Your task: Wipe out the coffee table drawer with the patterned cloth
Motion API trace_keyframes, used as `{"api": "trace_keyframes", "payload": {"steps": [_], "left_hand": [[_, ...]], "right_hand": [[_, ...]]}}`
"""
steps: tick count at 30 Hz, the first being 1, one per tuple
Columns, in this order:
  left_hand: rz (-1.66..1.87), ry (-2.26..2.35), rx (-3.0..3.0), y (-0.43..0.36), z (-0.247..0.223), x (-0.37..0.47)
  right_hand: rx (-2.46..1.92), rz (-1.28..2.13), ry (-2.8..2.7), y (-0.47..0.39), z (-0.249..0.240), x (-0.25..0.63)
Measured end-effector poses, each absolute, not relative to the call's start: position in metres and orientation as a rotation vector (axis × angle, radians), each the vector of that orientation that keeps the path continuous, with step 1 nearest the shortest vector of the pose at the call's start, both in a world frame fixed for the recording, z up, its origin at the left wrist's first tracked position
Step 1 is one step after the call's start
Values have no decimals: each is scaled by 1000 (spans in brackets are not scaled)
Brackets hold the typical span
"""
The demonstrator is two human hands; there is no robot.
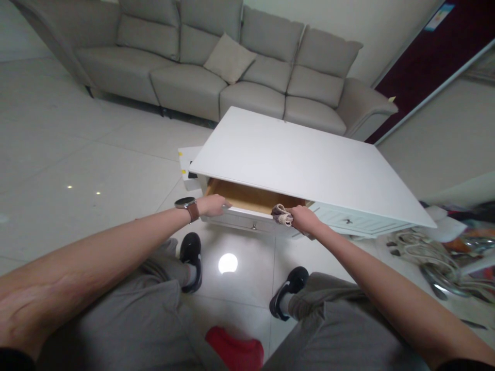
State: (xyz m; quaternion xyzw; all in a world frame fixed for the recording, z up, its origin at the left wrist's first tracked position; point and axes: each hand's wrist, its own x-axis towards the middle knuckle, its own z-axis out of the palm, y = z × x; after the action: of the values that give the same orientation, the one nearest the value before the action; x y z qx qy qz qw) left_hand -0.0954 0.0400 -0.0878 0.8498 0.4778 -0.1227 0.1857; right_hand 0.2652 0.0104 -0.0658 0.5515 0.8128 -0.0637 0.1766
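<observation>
A white coffee table (294,149) stands before me with its drawer (243,219) pulled partly out. Bare wood shows inside the drawer. My left hand (214,205), with a brown-strapped watch on its wrist, grips the left end of the drawer's front edge. At the other end, my right hand (303,219) is closed on a bunched, brown-and-cream cloth (281,215) and rests against the drawer's front. Its fingertips are partly hidden by the cloth. A small knob (254,226) sits on the drawer front between my hands.
A grey sofa (185,77) with a loose cushion (230,57) runs behind the table. A white box (189,154) lies on the floor at the table's left. Coiled cables (425,257) and clutter lie at right. Something red (235,350) is between my legs.
</observation>
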Motion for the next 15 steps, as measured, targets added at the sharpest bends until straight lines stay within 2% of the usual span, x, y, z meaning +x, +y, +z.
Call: {"api": "trace_keyframes", "payload": {"steps": [15], "left_hand": [[-311,1291,2394,36,-79,-93]], "right_hand": [[1566,-180,2328,8,-64,263]]}}
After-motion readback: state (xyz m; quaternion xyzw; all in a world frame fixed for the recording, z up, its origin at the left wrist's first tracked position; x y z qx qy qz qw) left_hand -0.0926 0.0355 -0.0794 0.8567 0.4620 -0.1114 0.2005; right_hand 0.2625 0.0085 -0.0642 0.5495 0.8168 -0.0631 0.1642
